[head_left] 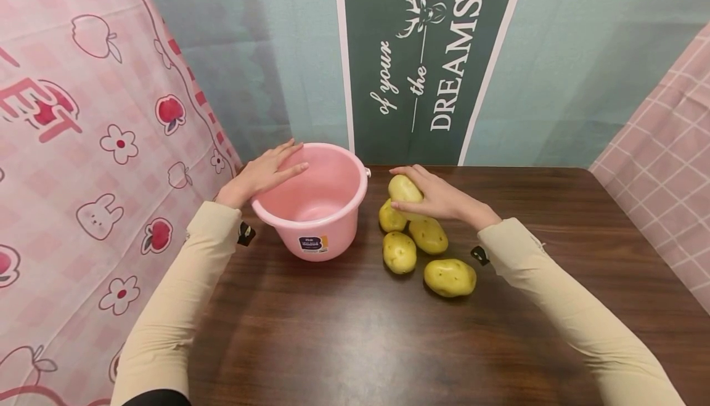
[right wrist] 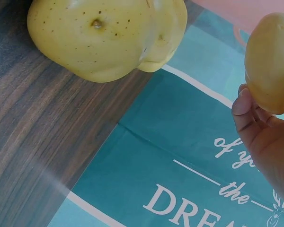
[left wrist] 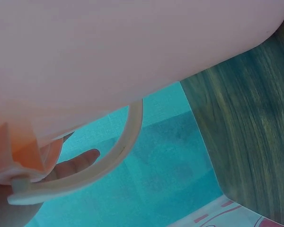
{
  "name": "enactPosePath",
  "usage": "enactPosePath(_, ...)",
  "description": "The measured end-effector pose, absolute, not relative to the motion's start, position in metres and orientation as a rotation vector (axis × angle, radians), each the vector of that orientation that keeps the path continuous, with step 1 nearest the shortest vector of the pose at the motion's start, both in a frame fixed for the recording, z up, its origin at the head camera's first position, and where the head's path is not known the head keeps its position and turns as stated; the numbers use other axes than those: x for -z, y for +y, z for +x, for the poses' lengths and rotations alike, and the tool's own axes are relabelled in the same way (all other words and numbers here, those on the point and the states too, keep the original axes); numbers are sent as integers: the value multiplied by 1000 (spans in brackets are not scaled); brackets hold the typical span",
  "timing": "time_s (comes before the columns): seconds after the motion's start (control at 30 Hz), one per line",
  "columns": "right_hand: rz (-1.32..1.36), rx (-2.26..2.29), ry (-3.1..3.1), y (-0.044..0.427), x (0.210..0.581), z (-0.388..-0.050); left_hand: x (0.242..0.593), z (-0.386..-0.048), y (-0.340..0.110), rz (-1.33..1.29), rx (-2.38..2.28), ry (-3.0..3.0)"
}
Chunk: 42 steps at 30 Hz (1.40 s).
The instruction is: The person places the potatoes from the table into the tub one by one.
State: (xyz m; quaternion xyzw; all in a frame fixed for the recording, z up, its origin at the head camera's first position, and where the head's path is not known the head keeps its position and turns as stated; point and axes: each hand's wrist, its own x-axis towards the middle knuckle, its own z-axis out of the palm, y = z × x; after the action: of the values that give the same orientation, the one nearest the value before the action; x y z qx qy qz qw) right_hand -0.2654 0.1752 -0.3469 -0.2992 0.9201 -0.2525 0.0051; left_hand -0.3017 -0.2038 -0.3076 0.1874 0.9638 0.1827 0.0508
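A pink bucket (head_left: 318, 233) stands upright on the table, a label on its front. My left hand (head_left: 266, 173) rests on its left rim with the fingers fairly straight, the thumb over the opening. In the left wrist view the bucket's wall (left wrist: 109, 52) fills the top, and its curved handle (left wrist: 128, 137) hangs beside the fingers. With its fingers and thumb my right hand (head_left: 435, 195) grips a yellow potato (head_left: 405, 189), just above other potatoes. Several more potatoes lie below and beside it, among them a front one (head_left: 450, 278) and a left one (head_left: 399, 252).
The dark wooden table (head_left: 344, 332) runs back to a green and teal cloth (head_left: 410, 85) hanging behind it. A pink patterned cloth (head_left: 133, 178) hangs on the left, and a pink checked one (head_left: 665, 147) on the right.
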Motion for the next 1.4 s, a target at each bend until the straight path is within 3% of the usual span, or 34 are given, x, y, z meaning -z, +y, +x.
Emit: enactPosePath(1.4,-1037,933,2943,159,316,-267,309,-303,-205,565,-574,2924)
